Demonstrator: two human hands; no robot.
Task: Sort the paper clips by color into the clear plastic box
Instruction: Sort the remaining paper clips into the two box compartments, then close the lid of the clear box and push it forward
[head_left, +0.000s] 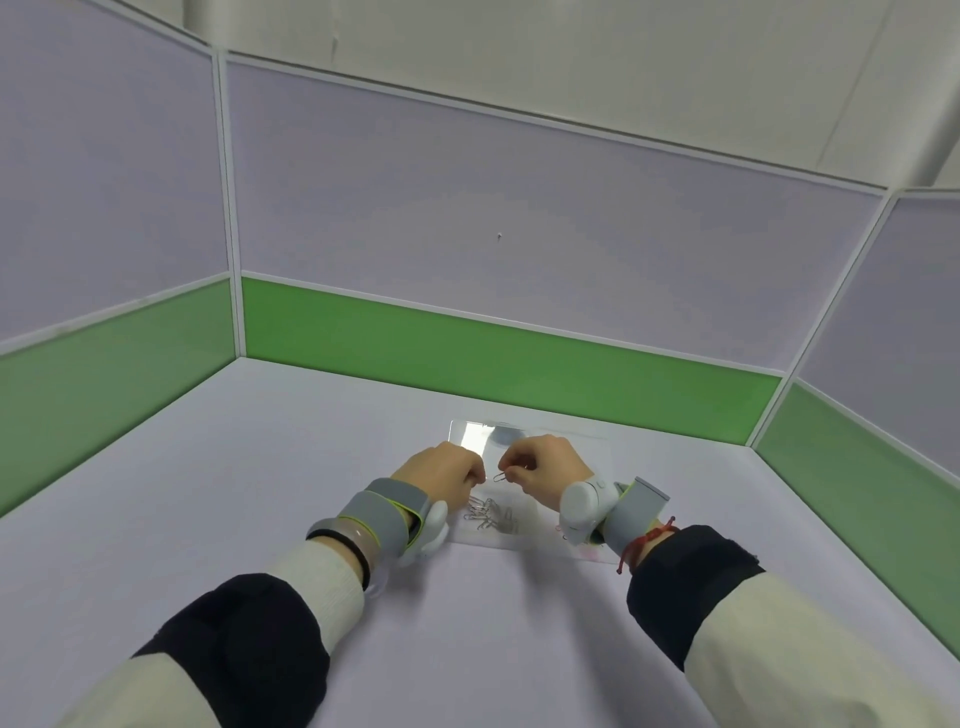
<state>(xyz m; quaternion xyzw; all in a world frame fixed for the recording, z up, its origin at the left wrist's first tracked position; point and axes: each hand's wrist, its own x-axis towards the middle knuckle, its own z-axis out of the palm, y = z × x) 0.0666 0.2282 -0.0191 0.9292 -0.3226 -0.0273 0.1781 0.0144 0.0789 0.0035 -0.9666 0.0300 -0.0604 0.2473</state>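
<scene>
Paper clips of silver wire (488, 514) lie heaped in one loose pile inside the flat clear plastic box (524, 434) on the pale lilac tabletop (260, 467); they overlap too much to count. One more silver paper clip (500, 476) is pinched by the fingertips of the right hand (545, 467) above the box, just beside the left hand (448, 475). The left hand is curled shut over the pile; whether it grips anything cannot be told. Both wrists carry one grey strapped device each (379, 512), and a red cord (647, 540) circles the right wrist.
</scene>
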